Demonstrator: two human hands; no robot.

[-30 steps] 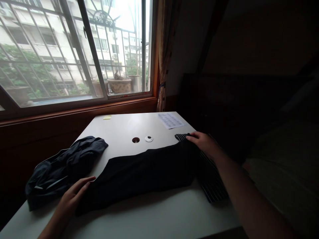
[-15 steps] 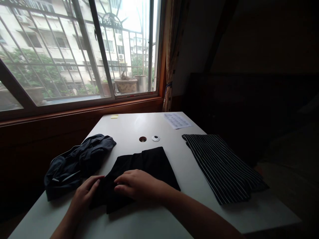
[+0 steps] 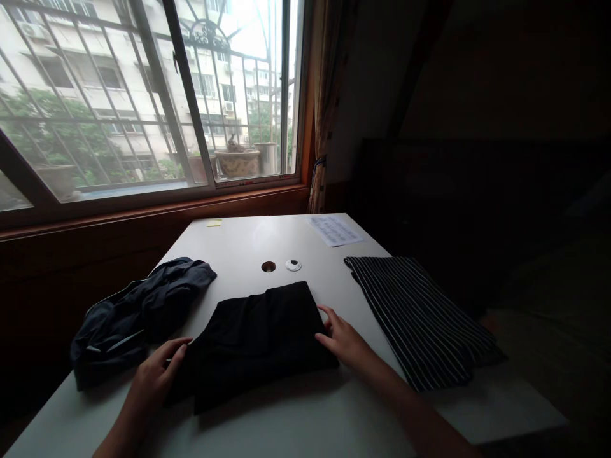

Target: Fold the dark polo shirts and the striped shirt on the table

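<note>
A folded black garment (image 3: 262, 337), its exact kind unclear, lies in front of me on the white table. At its left end, my left hand (image 3: 160, 375) is closed, thumb and index finger pinching the dark cloth. Along the opposite edge my right hand (image 3: 341, 337) rests with thumb and index finger apart, the fingertips touching the cloth. A crumpled dark garment with light piping (image 3: 143, 312) lies just beyond my left hand. Farther right is a flat black garment with white stripes (image 3: 420, 318), apart from my right hand.
The white table (image 3: 243, 245) has a round cable hole (image 3: 268, 267) with its white cover (image 3: 293, 265) beside it. A printed sheet (image 3: 335, 230) and a yellow sticky note (image 3: 214, 222) lie at the far end. A barred window (image 3: 205, 95) and tied curtain (image 3: 321, 127) stand behind.
My right hand has moved right, from the middle of the black garment to its right edge. My left hand stays at the left end. The view has shifted slightly.
</note>
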